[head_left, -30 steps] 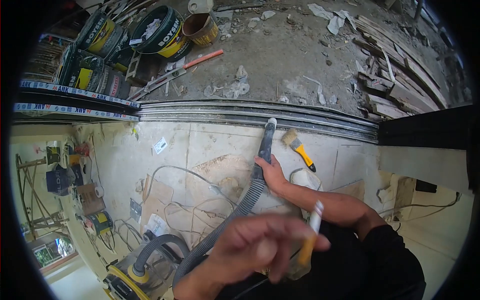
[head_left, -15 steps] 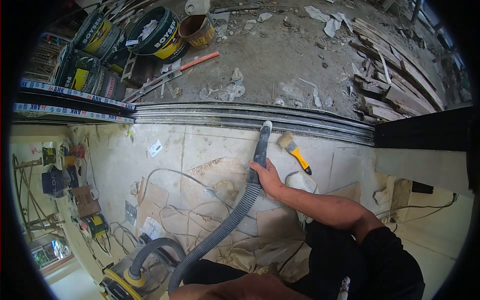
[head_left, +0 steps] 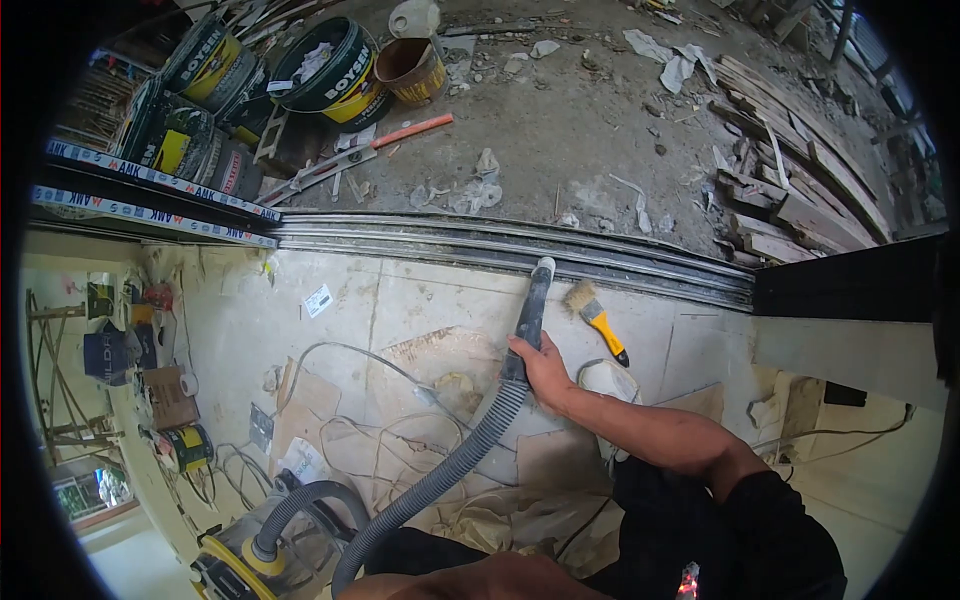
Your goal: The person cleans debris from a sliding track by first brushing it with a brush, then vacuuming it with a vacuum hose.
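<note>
My right hand (head_left: 541, 372) is wrapped round the black handle of a vacuum cleaner hose (head_left: 531, 315). The pale nozzle tip sits at the near edge of the dark sliding-door track (head_left: 470, 245). From the handle, a grey ribbed hose curves down left past the yellow-and-black vacuum cleaner (head_left: 225, 575). A paintbrush (head_left: 600, 325) with a yellow handle lies on the tiles right of the nozzle. Bare skin crosses the bottom edge, but my left hand is out of sight. Low in view, a small cigarette-like stick (head_left: 688, 581) has a glowing red end.
Beyond the track, paint buckets (head_left: 350, 85), a spirit level (head_left: 350, 155) and stacked planks (head_left: 800, 150) lie on dirty ground. A cable (head_left: 345, 346) loops over the tiles beside cardboard (head_left: 555, 460). Taped frame profiles (head_left: 160, 195) stand at left.
The view has shifted slightly, so the scene sits a little lower and to the right. The nozzle tip has drawn back to the near edge of the track. The cigarette-like stick's end now glows red.
</note>
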### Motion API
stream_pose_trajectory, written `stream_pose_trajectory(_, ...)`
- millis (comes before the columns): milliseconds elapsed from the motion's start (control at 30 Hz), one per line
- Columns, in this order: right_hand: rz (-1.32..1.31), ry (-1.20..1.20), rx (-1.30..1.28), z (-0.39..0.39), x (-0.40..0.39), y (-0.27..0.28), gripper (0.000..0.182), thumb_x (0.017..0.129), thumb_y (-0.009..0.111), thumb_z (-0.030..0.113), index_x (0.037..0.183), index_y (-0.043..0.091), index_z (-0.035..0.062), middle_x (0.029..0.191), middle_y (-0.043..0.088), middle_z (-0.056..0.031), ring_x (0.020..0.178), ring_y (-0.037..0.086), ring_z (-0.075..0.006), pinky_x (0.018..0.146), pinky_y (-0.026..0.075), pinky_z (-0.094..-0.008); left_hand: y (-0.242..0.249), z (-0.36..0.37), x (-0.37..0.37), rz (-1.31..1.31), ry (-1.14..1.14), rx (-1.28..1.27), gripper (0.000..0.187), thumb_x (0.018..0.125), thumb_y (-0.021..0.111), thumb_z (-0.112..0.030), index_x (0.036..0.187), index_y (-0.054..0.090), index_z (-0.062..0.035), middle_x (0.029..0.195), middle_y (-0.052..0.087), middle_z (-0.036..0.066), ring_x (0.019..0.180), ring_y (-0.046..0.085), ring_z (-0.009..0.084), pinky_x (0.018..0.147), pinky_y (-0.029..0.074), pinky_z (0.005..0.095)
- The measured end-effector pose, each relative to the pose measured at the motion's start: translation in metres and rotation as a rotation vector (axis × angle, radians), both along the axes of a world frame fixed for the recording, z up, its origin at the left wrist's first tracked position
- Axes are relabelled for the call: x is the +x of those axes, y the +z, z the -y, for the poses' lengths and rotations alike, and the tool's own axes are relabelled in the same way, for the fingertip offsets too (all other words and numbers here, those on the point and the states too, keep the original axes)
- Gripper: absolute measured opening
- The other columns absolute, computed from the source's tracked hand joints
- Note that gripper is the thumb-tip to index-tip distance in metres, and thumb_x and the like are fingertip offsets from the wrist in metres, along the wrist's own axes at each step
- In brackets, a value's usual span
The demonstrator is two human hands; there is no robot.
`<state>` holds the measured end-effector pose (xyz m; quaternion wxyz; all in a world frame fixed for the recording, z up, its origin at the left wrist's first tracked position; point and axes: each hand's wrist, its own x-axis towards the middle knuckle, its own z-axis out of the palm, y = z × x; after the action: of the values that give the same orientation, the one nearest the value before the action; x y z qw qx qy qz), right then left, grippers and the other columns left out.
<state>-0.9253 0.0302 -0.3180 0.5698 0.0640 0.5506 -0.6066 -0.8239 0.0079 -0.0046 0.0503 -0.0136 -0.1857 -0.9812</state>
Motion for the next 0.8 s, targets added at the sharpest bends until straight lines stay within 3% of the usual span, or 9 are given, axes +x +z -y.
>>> stream_pose_trajectory(467,0.012,-0.042,-0.004,0.001,0.002,0.002,0.030,0.095,0.065,0.021,0.116,0.049,0.0066,0.087,0.060,-0.0083,0.065,0.064,-0.0228,0.058,0.057,-0.0389,0.014,0.006,0.008,0.032,0.076,-0.031,0.124,0.078,0.018,-0.095,0.134,0.056,0.0089,0.120,0.066,0.032,0.043,0.054,0.0128,0.038,0.037,0.0188)
stream_pose_trajectory(500,0.011,-0.043,-0.006,0.003,0.002,0.004,0.030,0.095,0.065,0.021,0.116,0.049,0.0066,0.087,0.060,-0.0083,0.065,0.064,-0.0228,0.058,0.057,-0.0389,0.014,0.009,0.009,0.190,0.099,-0.097,0.118,0.082,0.022,-0.091,0.134,0.057,0.0092,0.119,0.066,0.032,0.049,0.058,0.0147,0.039,0.039,0.0202)
stream_pose_trajectory(533,-0.001,-0.027,-0.003,0.003,0.003,0.006,0.037,0.094,0.067,0.026,0.119,0.052,0.0029,0.096,0.062,-0.0087,0.080,0.062,-0.0201,0.071,0.054,-0.0356,0.013,0.013,0.010,0.349,0.117,-0.160,0.112,0.085,0.027,-0.087,0.133,0.057,0.0095,0.119,0.066,0.033,0.056,0.063,0.0167,0.039,0.041,0.0217)
stream_pose_trajectory(567,-0.018,-0.021,0.005,0.001,0.003,0.007,0.044,0.092,0.068,0.030,0.121,0.055,-0.0008,0.105,0.064,-0.0091,0.094,0.059,-0.0174,0.084,0.050,-0.0324,0.009,0.020,0.012,0.295,0.132,0.112,0.061,0.104,0.044,-0.051,0.129,0.058,0.0030,0.123,0.062,0.036,0.050,0.060,0.0164,0.056,0.054,0.0325)
stream_pose_trajectory(633,-0.246,0.075,0.054,-0.001,0.002,-0.003,0.054,0.091,0.068,0.037,0.125,0.054,-0.0040,0.110,0.064,-0.0141,0.100,0.060,-0.0222,0.090,0.049,-0.0358,-0.008,0.025,0.011,0.361,0.181,0.167,0.056,0.102,0.051,-0.045,0.133,0.054,0.0015,0.129,0.063,0.025,0.052,0.055,0.0096,0.046,0.042,0.0199)
stream_pose_trajectory(667,-0.314,0.067,0.172,0.001,0.000,0.034,0.064,0.090,0.067,0.041,0.128,0.052,-0.0072,0.117,0.064,-0.0186,0.106,0.060,-0.0260,0.095,0.048,-0.0378,-0.016,0.029,0.013,0.460,0.265,0.068,0.050,0.102,0.052,-0.040,0.130,0.055,0.0012,0.126,0.064,0.023,0.050,0.053,0.0098,0.045,0.040,0.0194)
stream_pose_trajectory(733,-0.242,0.108,0.133,0.000,0.003,0.001,0.063,0.090,0.067,0.040,0.128,0.051,-0.0078,0.118,0.063,-0.0193,0.109,0.059,-0.0246,0.097,0.047,-0.0359,-0.041,0.043,0.020,0.679,0.443,-0.119,0.038,0.104,0.051,-0.034,0.125,0.056,-0.0019,0.115,0.066,0.015,0.052,0.052,0.0096,0.043,0.039,0.0210)
stream_pose_trajectory(800,-0.212,0.029,0.016,0.002,0.005,0.003,0.054,0.092,0.068,0.036,0.123,0.051,-0.0043,0.110,0.063,-0.0142,0.099,0.058,-0.0211,0.089,0.048,-0.0347,-0.066,0.061,0.018,0.864,0.583,-0.244,0.026,0.103,0.053,-0.027,0.119,0.056,-0.0065,0.106,0.066,0.006,0.056,0.050,0.0077,0.042,0.037,0.0218)
